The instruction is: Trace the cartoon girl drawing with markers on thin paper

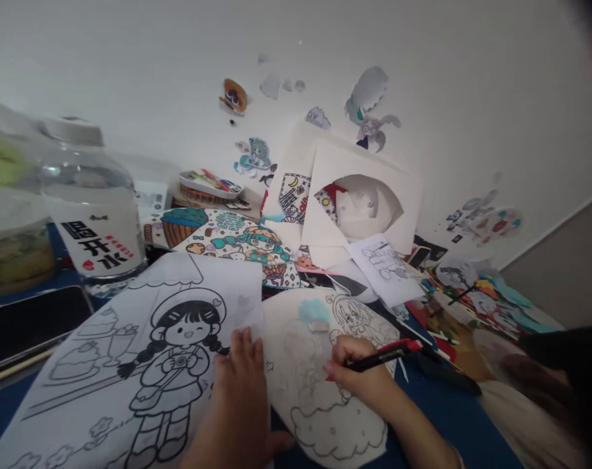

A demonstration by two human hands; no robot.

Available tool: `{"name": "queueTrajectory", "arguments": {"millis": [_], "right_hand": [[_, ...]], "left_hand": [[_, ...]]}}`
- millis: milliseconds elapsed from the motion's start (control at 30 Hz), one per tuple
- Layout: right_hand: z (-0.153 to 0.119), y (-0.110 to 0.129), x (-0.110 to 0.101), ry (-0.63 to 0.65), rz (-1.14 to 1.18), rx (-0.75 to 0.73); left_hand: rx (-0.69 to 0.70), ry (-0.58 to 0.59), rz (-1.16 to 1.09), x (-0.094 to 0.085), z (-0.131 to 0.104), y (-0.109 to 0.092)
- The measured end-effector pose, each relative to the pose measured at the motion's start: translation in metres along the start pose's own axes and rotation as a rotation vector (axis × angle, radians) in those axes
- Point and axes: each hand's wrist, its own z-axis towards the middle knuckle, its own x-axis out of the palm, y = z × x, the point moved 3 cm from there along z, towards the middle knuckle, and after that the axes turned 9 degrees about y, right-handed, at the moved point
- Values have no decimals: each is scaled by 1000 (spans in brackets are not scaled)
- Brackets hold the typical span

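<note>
- Plainly, from where I stood, the right hand (pixel 361 372) was closed in a pinch round a slim black-and-red pen (pixel 383 356), its red tip angled down at the paper; I couldn't tell whether it touched.
- The pen was over a rounded, cut-out drawing (pixel 303 384), smooth pale paper with thin grey figures and a wavy, cloud-like outline at its lower end.
- A small whitish block (pixel 319 326) lay on that sheet, against a soft blue patch near the top.
- The left hand (pixel 239 391) lay palm down and open, gripping nothing, its fingers spread flat on the right edge of a large white colouring page (pixel 105 365), its thumb reaching out to the side.
- That page showed a winking figure with braids and a beret in thick black line, with cakes beside it.
- Beyond stood a clear plastic bottle (pixel 93 215) with a ribbed white cap and a glossy label, and in front of it a flat black phone (pixel 36 326).
- Behind the drawings leaned a stiff white card (pixel 320 228) with an almond-shaped hole, near a coloured cupcake sheet (pixel 217 238) and a shallow oval tray (pixel 212 189) of pens.
- Paper cut-outs (pixel 259 153) dotted the matte wall (pixel 154 78) above the blue tabletop (pixel 452 417).
</note>
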Motion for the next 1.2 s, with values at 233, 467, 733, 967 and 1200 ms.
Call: {"name": "queueTrajectory", "arguments": {"millis": [233, 467, 733, 967, 1200], "right_hand": [[2, 0, 0, -1, -186, -10], [5, 0, -1, 12, -258, -37], [4, 5, -1, 34, -263, -36], [4, 4, 0, 38, -273, -76], [3, 5, -2, 73, -187, -38]], "left_hand": [[17, -47, 34, -4, -5, 3], [73, -350, 133, -21, -16, 5], [93, -335, 116, -22, -15, 4], [101, -340, 110, -21, -14, 3], [88, -320, 130, -22, -15, 4]]}}
